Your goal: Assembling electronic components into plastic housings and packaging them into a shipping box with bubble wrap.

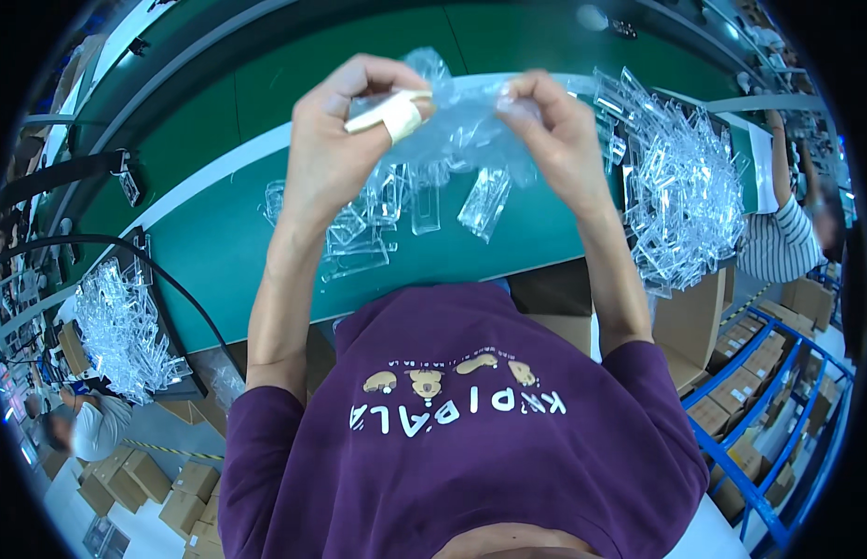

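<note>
Green mat [219, 252]; both hands' fingers [377, 88] pinch crinkled clear film [461, 126].

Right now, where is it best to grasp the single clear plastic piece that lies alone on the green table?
Probably pinch the clear plastic piece across its two long edges, coming from above: it lies flat on the green table, tilted, apart from the other pieces.

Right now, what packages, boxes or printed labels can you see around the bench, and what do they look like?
Clear plastic bag: crinkled, held up by left hand and right hand above the green bench.
Cardboard boxes: brown, stacked on the floor lower left.
More cardboard boxes: brown with small white labels, on the blue rack at right.
No screens visible.
</note>
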The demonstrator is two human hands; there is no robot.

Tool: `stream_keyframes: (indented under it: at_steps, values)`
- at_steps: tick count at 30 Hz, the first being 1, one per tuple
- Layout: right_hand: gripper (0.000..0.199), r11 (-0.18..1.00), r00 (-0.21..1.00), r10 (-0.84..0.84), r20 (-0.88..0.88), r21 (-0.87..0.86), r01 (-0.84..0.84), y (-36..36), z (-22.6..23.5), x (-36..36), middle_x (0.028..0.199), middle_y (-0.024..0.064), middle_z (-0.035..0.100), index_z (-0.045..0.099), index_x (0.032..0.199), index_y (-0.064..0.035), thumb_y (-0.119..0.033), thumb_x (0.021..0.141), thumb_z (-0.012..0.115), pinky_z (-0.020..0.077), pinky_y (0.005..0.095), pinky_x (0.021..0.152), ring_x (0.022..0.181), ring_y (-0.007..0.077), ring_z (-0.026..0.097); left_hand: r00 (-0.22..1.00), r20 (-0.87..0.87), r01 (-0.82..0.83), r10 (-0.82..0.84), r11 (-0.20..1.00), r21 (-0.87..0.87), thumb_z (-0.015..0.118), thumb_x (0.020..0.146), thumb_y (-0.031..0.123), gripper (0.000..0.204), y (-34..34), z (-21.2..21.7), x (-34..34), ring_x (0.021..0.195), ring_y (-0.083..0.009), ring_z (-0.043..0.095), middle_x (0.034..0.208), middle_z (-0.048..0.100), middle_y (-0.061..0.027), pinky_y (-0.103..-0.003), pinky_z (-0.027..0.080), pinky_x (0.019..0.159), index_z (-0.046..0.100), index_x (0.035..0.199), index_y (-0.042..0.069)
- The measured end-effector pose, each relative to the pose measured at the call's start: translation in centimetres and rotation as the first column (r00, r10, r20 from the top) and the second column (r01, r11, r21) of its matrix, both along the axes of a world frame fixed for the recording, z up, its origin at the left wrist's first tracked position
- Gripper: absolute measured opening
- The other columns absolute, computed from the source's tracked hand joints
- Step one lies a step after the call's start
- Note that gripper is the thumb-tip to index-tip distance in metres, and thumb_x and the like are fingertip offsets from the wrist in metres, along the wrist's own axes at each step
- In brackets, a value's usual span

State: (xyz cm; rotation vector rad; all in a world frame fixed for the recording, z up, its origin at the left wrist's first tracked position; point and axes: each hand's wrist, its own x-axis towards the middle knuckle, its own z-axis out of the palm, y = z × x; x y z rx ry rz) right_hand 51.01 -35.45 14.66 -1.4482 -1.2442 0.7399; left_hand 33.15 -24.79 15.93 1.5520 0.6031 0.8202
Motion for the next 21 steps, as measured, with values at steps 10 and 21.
stream_keyframes:
  at_steps: [10, 21]
  values:
    - [0.007, 0.999, 0.995, 0.030, -0.100, 0.015, -0.029, 2.2, 0.2, -1.1, 0.074, -0.0013, 0.055, 0.056, 0.090, -0.0017, -0.005, 0.084, 0.053, 0.0399, 0.0180, 0.053, 0.059, 0.0040, 0.048, 0.962, 0.272, 0.011, 0.039, 0.984, -0.178, 0.070, 0.072, 0.002, 0.026, 0.0, -1.4, 0.0, 0.079, -0.0114, 0.059, 0.085, 0.061, -0.0038, -0.023, 0.047, 0.072, 0.059, 0.095, 0.001]
    - [0.019, 0.920, 0.827, 0.283, -0.485, -0.105, -0.377, 2.8, -7.1, -5.0, 0.088, 0.0036, 0.061, 0.057, 0.102, -0.0015, -0.001, 0.086, 0.047, 0.0470, 0.0211, 0.064, 0.076, 0.0072, 0.057, 0.907, -0.402, 0.107, -0.126, 0.992, -0.070, 0.069, 0.074, 0.013, 0.040, -1.0, -6.7, -4.2, 0.085, -0.0187, 0.058, 0.094, 0.061, -0.0059, -0.028, 0.045, 0.080, 0.057, 0.111, 0.005]
